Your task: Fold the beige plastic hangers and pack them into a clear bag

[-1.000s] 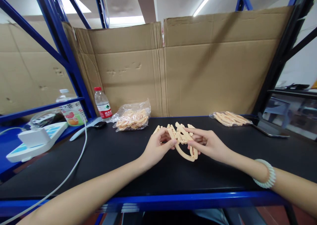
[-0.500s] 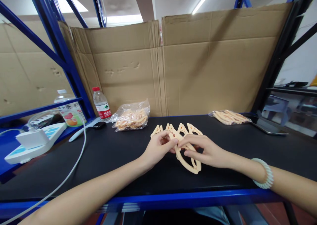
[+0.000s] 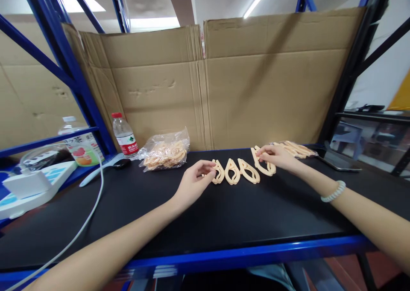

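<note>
at the near side runs the blue table edge [image 3: 243, 250], with the black tabletop [image 3: 224, 216] beyond it. a pale coiled bracelet [image 3: 333, 193] circles the right wrist.

the left hand [image 3: 195, 182] is loosely curled, a small gap between thumb and fingers, nothing seen in its grip; it partly covers the leftmost cream piece [image 3: 218, 176], and whether they touch i cannot tell. next to that lie the second cream piece [image 3: 236, 176] and the third cream piece [image 3: 254, 178], flat loops side by side on the tabletop. the right hand [image 3: 275, 156] has thumb and fingers closed in a pinch on the upper part of the rightmost cream piece [image 3: 270, 170], just beyond the third.

farther back, the left clear bag [image 3: 166, 152] is crumpled around a heap of similar cream pieces. the right clear bag [image 3: 301, 149], partly behind the right hand, holds more, lying lengthwise. near the left bag stands the red-capped bottle [image 3: 124, 137], clear, its fill hard to tell. left of it, behind a blue bar, is the white-capped bottle [image 3: 81, 152] with a fruit label. cardboard panels [image 3: 153, 90] rise at the back.
</note>
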`<state>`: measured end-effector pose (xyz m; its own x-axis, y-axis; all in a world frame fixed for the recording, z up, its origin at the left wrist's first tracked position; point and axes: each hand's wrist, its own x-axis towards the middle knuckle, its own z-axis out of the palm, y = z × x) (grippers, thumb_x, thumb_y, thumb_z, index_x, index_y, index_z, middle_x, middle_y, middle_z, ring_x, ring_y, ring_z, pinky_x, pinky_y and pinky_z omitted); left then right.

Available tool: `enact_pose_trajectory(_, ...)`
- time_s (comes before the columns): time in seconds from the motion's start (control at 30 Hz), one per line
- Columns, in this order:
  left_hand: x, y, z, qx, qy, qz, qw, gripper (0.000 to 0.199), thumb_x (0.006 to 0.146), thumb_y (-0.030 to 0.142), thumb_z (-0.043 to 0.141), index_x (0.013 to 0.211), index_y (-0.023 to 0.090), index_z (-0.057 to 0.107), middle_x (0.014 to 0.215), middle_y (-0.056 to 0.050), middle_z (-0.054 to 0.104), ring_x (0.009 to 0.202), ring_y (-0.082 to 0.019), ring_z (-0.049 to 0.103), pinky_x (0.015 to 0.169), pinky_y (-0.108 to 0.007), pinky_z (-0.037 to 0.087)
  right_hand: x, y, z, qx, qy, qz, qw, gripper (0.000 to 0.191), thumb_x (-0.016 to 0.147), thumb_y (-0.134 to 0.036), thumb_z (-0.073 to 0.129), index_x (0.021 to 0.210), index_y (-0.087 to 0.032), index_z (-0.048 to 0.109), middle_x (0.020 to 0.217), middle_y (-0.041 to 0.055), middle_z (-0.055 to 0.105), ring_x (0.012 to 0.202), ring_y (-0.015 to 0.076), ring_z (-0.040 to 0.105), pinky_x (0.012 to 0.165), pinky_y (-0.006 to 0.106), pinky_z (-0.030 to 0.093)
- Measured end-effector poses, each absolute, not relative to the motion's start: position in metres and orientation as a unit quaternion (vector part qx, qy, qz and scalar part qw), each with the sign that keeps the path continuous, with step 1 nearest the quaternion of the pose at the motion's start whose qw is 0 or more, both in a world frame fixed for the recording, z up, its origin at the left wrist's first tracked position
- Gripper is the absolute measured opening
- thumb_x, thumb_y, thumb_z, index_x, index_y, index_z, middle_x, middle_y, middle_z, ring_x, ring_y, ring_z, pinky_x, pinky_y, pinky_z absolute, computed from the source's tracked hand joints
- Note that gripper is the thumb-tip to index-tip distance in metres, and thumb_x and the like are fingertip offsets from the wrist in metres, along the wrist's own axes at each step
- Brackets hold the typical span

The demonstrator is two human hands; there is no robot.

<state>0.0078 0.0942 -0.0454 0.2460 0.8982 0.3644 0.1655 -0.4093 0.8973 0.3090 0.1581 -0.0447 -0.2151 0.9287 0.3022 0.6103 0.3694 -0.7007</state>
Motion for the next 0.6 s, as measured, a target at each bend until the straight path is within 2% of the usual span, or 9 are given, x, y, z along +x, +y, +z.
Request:
enact_pose_trajectory(0.07, 0.006, 0.095, -0.044, 0.712, 0.387, 0.472, 0.348, 0.028, 0.077, 0.035, 0.065, 0.097, 0.015, 0.061, 0.088, -0.006, 0.063, 0.084, -0.018, 0.059, 0.075, -0.031, 0.050, 0.319, 0.166, -0.050, -0.566, -0.761, 0.186, 0.259, 0.016, 0.084, -0.025, 0.047, 0.088, -0.015, 0.058, 0.077, 0.0052, 0.066, 0.068, 0.0160, 0.061, 0.056, 0.023, 0.044)
enact_pose_trajectory(0.13, 0.006, 0.095, -0.044, 0.728, 0.386, 0.463, 0.325, 0.027, 0.079, 0.034, 0.062, 0.098, 0.015, 0.061, 0.089, -0.007, 0.063, 0.086, -0.019, 0.059, 0.076, -0.031, 0.049, 0.321, 0.167, -0.054, -0.589, -0.768, 0.153, 0.200, 0.012, 0.086, -0.024, 0.046, 0.085, -0.016, 0.055, 0.073, 0.0035, 0.064, 0.063, 0.0153, 0.059, 0.052, 0.023, 0.040)
enact_pose_trajectory(0.33, 0.004, 0.097, -0.045, 0.768, 0.391, 0.427, 0.276, 0.022, 0.080, 0.029, 0.058, 0.099, 0.018, 0.060, 0.092, -0.006, 0.064, 0.088, -0.019, 0.061, 0.075, -0.031, 0.049, 0.310, 0.156, -0.056, -0.630, -0.759, 0.062, 0.154, 0.012, 0.091, -0.028, 0.047, 0.084, -0.018, 0.047, 0.065, 0.0022, 0.060, 0.059, 0.0167, 0.058, 0.051, 0.024, 0.035)
enact_pose_trajectory(0.6, 0.003, 0.098, -0.049, 0.811, 0.377, 0.392, 0.214, 0.022, 0.081, 0.025, 0.055, 0.101, 0.020, 0.060, 0.090, -0.005, 0.064, 0.086, -0.019, 0.061, 0.073, -0.030, 0.050, 0.315, 0.155, -0.055, -0.642, -0.763, -0.002, 0.075, 0.016, 0.088, -0.033, 0.054, 0.082, -0.018, 0.053, 0.070, 0.0059, 0.064, 0.062, 0.0200, 0.061, 0.051, 0.025, 0.034)
